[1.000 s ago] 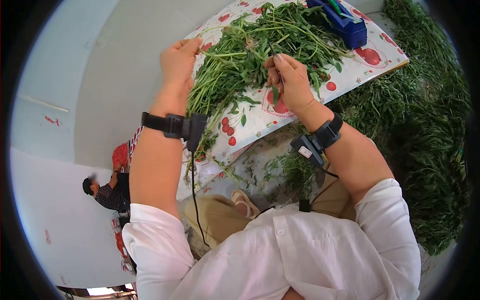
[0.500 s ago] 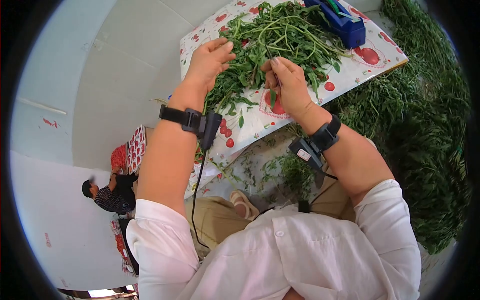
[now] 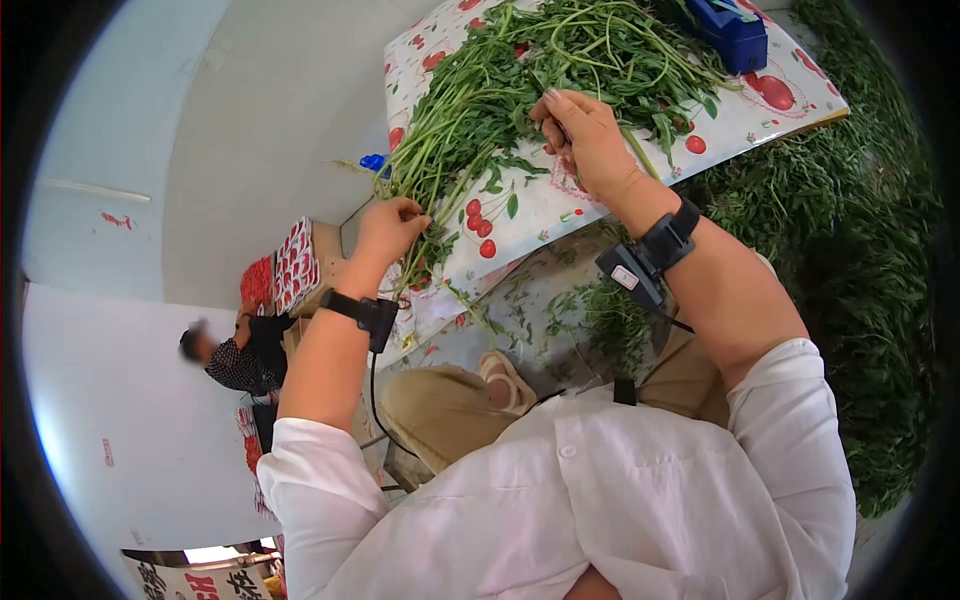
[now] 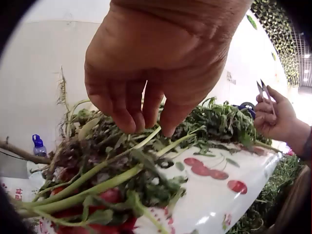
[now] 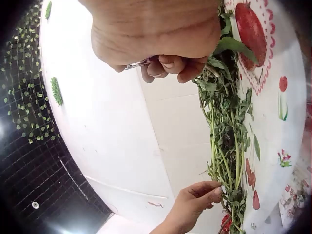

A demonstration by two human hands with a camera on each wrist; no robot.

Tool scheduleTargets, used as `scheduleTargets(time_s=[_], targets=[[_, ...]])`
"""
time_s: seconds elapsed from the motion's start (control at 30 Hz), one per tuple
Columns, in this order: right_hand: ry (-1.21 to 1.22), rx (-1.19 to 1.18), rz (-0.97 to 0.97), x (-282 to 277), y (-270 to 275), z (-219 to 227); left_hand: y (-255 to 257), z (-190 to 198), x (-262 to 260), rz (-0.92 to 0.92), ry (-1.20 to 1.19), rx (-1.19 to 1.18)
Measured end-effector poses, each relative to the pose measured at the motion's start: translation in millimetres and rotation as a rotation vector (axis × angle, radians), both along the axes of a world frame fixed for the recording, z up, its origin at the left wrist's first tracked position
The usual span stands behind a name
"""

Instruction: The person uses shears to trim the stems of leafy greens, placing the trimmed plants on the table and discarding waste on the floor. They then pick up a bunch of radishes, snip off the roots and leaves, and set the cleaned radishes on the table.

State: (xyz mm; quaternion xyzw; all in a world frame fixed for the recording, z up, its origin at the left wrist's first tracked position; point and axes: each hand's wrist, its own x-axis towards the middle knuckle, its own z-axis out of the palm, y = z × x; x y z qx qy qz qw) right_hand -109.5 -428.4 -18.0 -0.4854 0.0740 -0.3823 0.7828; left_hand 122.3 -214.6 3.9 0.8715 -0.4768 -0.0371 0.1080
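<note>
Leafy green stems (image 3: 470, 110) lie heaped on a table with a cherry-print cover (image 3: 540, 215). At the pile's lower left, my left hand (image 3: 390, 235) hangs with bent fingers over the stem ends. The left wrist view has its fingertips beside a thick stem (image 4: 107, 183), and the right wrist view shows a gap between finger and thumb; contact is unclear. My right hand (image 3: 595, 150) holds small snips, whose two pointed blades (image 4: 263, 87) stick up past the fingers, slightly apart. This hand is just above the pile's near edge, and the handles are mostly hidden in it.
A blue tape dispenser (image 3: 735, 35) stands at the table's far right. Beyond the left edge is a blue bottle (image 4: 39, 146). More greenery (image 3: 830, 220) covers the floor on the right. Another person (image 3: 235, 360) sits at the far left beside red goods (image 3: 257, 282).
My left hand has gone from holding a stem out at the left, across the pile, down to the lower-left stem ends. My right hand keeps the snips near the same spot. The head view has shifted slightly.
</note>
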Motion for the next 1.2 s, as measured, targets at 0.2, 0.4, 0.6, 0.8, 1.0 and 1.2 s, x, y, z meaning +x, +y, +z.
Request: scheduleTargets(time_s=[0.2,0.4,0.6,0.8,1.0,1.2], targets=[[-0.02,0.005,0.032,10,3,-8,1,-9,-27,0.129,0.022,0.158],[0.006,-0.035,0.008,10,2,-9,5,-29,-4,0.108,0.066,0.098],[0.028,-0.053,-0.007,4,2,-5,16,-30,8,0.125,0.221,-0.147],[0.02,-0.071,-0.017,6,3,-7,17,-23,-8,0.132,0.467,-0.313],[0.033,-0.044,-0.003,6,3,-10,38,-36,1,0.13,0.369,-0.428],[0.054,-0.073,-0.018,5,3,-9,76,-31,-19,0.098,0.059,-0.222]])
